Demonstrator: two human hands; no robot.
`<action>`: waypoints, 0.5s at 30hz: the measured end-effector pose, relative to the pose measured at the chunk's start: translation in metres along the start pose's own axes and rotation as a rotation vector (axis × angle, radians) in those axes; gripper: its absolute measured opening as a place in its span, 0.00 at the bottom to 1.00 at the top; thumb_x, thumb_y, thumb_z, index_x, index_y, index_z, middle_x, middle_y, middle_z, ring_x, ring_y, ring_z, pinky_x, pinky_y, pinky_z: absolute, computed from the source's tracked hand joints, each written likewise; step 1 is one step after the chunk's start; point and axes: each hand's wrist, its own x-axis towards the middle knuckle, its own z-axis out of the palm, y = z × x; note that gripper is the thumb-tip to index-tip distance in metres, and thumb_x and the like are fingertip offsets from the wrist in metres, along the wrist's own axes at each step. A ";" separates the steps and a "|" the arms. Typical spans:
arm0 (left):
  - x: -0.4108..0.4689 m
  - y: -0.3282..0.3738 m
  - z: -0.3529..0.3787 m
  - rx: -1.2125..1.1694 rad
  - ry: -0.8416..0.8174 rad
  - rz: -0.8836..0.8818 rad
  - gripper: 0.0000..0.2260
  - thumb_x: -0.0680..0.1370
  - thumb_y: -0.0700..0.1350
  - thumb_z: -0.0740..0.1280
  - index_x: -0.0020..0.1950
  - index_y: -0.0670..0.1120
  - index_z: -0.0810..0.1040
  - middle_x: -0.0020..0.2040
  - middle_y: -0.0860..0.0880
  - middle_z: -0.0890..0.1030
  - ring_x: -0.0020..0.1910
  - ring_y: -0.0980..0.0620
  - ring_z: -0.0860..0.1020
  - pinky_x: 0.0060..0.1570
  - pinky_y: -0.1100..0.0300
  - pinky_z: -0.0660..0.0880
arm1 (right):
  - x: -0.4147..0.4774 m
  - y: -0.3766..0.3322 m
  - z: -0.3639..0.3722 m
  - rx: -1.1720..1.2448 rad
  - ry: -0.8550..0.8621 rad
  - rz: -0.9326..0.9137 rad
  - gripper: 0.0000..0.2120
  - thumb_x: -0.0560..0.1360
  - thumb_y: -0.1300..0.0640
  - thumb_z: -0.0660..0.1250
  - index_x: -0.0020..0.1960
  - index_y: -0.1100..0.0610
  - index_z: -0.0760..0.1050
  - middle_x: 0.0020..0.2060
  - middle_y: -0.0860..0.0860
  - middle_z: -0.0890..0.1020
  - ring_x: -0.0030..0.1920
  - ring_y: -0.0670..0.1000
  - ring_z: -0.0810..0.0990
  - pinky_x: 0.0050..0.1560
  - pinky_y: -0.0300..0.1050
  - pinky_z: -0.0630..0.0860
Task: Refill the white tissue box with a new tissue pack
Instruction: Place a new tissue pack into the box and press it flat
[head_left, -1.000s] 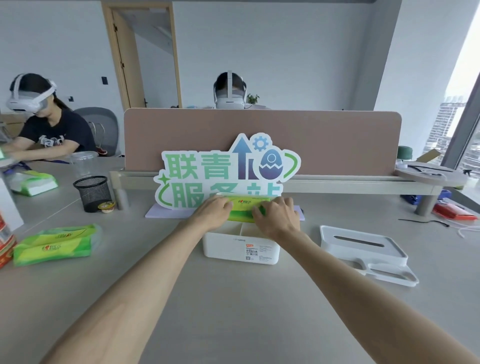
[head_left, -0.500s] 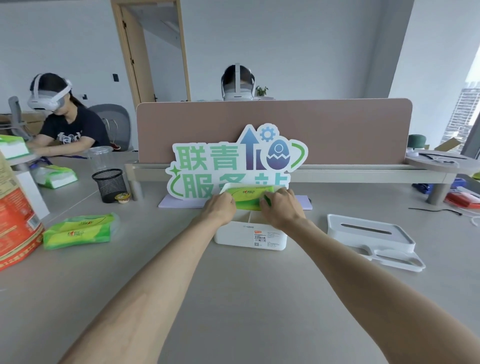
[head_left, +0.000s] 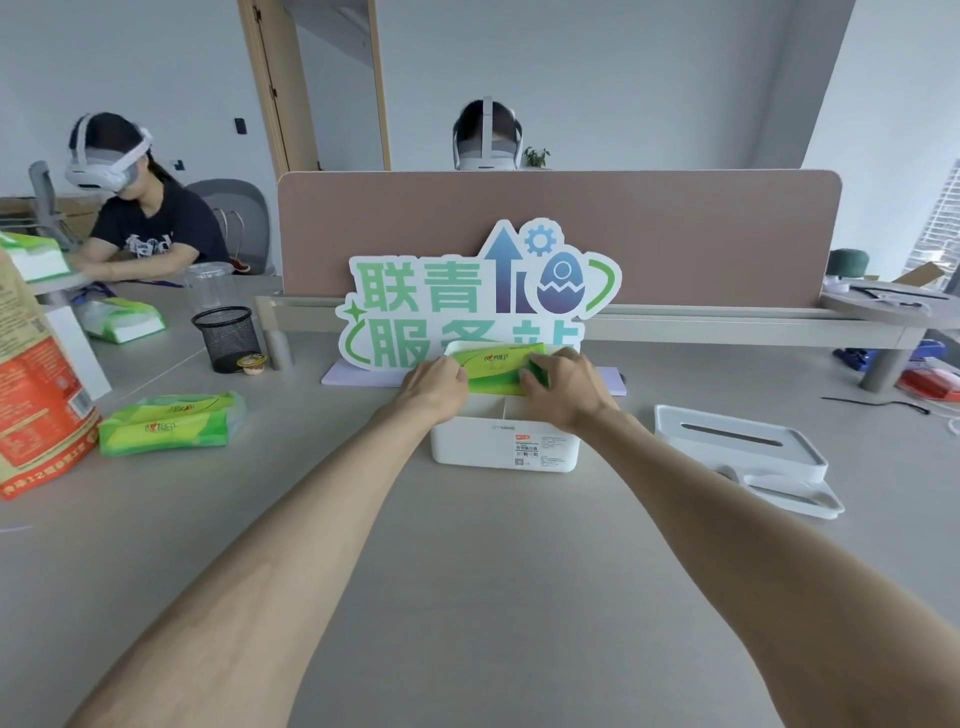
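Spreading across the grey surface (head_left: 467, 571), the scene centres on the open white tissue box (head_left: 504, 447), its lid (head_left: 737, 441) lying well apart to the right. A bright green tissue pack (head_left: 493, 371) sits partly inside the box, lower than a moment ago. Left hand (head_left: 434, 387) and right hand (head_left: 569, 387) grip its ends.

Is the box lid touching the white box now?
Apart. The head view shows the lid lying on the table to the right of the box, with a clear strip of bare table between them.
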 end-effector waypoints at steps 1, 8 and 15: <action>-0.001 0.000 0.000 0.014 -0.012 0.009 0.13 0.79 0.41 0.50 0.44 0.41 0.73 0.53 0.34 0.79 0.48 0.38 0.75 0.45 0.53 0.70 | 0.000 -0.001 0.001 -0.002 0.001 0.001 0.12 0.77 0.51 0.58 0.40 0.56 0.74 0.44 0.57 0.73 0.52 0.61 0.73 0.48 0.46 0.71; -0.007 0.025 0.005 0.246 0.049 0.098 0.17 0.80 0.47 0.53 0.62 0.39 0.73 0.67 0.41 0.70 0.68 0.41 0.66 0.61 0.45 0.70 | -0.014 0.004 -0.015 -0.073 0.030 -0.009 0.16 0.80 0.50 0.55 0.57 0.57 0.76 0.56 0.59 0.77 0.63 0.61 0.69 0.51 0.50 0.69; -0.011 0.095 0.029 0.179 0.136 0.312 0.17 0.79 0.45 0.55 0.63 0.41 0.74 0.68 0.43 0.72 0.69 0.44 0.67 0.65 0.48 0.68 | -0.051 0.061 -0.071 -0.037 0.136 0.080 0.13 0.75 0.50 0.54 0.37 0.53 0.72 0.40 0.53 0.74 0.53 0.63 0.74 0.48 0.52 0.76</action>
